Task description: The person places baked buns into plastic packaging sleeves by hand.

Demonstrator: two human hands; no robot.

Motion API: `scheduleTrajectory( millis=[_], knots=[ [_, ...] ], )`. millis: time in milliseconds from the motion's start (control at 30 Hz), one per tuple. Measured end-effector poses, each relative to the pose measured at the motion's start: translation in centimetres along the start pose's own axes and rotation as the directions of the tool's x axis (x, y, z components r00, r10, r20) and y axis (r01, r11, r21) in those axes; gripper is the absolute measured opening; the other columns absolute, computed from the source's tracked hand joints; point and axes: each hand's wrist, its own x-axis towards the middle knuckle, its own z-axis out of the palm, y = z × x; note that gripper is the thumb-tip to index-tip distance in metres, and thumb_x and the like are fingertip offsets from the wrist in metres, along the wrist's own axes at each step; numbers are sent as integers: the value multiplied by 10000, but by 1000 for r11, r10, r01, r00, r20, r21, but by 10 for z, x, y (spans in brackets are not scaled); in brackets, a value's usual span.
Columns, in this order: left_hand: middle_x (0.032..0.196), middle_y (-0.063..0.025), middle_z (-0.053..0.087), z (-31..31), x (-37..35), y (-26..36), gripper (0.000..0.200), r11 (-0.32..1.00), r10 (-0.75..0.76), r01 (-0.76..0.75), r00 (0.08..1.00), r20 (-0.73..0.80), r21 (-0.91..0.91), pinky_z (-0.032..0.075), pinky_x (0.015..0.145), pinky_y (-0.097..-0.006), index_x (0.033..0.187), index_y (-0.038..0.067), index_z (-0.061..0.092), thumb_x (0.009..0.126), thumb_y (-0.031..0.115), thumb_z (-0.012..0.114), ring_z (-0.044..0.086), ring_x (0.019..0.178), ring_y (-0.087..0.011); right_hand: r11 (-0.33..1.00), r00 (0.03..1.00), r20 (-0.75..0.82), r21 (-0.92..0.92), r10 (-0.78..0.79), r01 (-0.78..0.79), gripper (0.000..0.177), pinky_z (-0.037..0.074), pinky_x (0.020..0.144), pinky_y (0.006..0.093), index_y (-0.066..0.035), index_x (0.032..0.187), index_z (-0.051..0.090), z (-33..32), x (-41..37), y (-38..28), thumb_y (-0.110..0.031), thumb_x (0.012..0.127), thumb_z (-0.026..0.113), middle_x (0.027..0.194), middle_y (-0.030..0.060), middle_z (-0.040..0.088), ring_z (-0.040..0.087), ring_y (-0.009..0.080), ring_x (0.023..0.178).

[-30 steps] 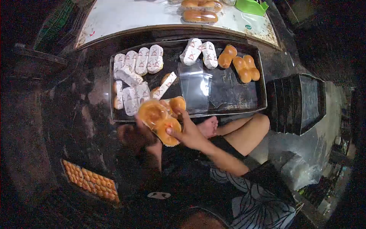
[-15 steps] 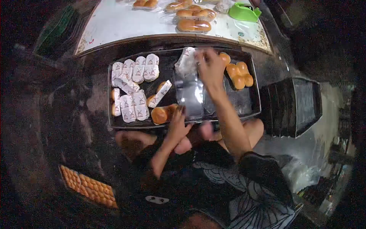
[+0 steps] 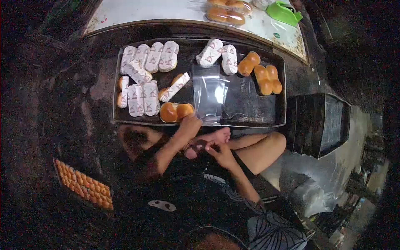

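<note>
Far lower L of the left grip, rows of buns sit close-packed, prob. to save space; up-L of that grip, paper-backed buns lie paper side up in the black tray, mostly side by side, one laid across others, so grouped w/o much care, I'd guess; nearer, above the grip, a tilted bun pair shows its paper strip; the left grip is at the lower R corner of a glossy bun pair by the tray's near edge, poss. to steady it; can't tell if fingers are clamped on it or just touching; up-R of that grip, clear bags lie flat, presumably for easy reach; the right grip hangs over the lap, outside the tray, fingers bent; can't tell if they're together or on anything; far above it, bagged buns on the table; up-R, bare buns face up, set apart from the L group; farther R, dark trays stand stacked, prob. to save room.
</note>
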Motion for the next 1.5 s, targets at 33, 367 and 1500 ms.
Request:
scheduleTrajectory(
  millis=[33,367,1500],
  knots=[
    [688,-130,601,-18,-3,0,144,993,-54,65,993,108,-100,460,703,-369,694,55,636,692,121,508,593,733,-283,986,999,51,-165,-2,10,215,417,727,313,-9,838,549,-3,-1,3,-218,799,575,798,87,598,552,166,755],
    [761,-86,541,-80,-34,74,160,644,-333,-15,894,-298,-765,427,691,-325,853,2,613,727,95,584,544,744,-225,740,954,79,613,289,-275,304,471,556,346,26,1046,487,-18,33,-27,-199,841,502,807,43,582,508,197,557],
    [1180,-187,417,-114,-64,17,631,-198,-706,-474,676,-210,-858,403,884,-418,1311,95,194,766,138,509,459,1052,-303,946,842,-438,-217,-315,241,839,442,746,360,37,1145,409,67,64,-103,-384,520,775,919,157,539,548,286,860]
  ],
)
